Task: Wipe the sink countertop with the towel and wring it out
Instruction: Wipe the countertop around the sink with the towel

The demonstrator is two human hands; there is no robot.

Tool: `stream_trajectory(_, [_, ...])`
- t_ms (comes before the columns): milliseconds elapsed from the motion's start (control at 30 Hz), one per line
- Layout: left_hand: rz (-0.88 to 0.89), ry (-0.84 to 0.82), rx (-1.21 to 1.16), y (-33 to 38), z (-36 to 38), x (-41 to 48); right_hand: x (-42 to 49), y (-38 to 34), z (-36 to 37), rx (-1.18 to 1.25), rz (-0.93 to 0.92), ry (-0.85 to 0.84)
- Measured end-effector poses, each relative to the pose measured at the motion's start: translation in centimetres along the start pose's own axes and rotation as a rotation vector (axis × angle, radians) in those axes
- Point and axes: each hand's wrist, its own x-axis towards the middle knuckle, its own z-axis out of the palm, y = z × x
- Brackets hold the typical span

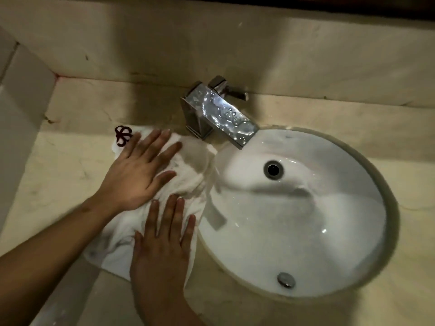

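A: Lying where, pointing which way?

B: Lying on the countertop just left of the sink as one white towel, stretching lengthwise from near-left to far (emblem corner farthest).

A: Gripping it?

B: Pressing it flat with two hands, fingers straight and spread: left hand farther, angling far-right; right hand nearer, pointing far.

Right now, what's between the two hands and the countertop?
Head view: the white towel, spread under left hand and right hand on the countertop.
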Motion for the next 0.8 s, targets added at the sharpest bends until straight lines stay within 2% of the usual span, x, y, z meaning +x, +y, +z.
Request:
stream_trajectory(33, [-0.003,-0.005,-0.002,-0.2,0.0,-0.2,0.1,0.2,-0.1,0.046,-0.005,-0.079])
stream_trajectory(100, [-0.014,0.001,-0.008,-0.7,0.2,-0.4,-0.1,0.1,0.0,0.059,-0.074,-0.115])
stream_trajectory(200, [-0.073,-0.005,-0.024,-1.7,0.2,-0.9,-0.1,0.4,0.5,0.017,-0.16,-0.041])
stream_trajectory(333, [-0.272,-0.023,-0.034,-2.7,0.2,-3.9,0.0,-0.5,1.4,0.017,-0.256,-0.036])
stream_trajectory(567, [-0.659,0.043,-0.085,-5.1,0.7,-10.9,1.4,-2.8,2.8,-0.038,-0.573,0.085])
stream_trajectory(800, [-0.582,0.091,-0.154,-10.7,0.3,-9.4,4.9,-7.7,3.7,-0.014,-0.533,0.069])
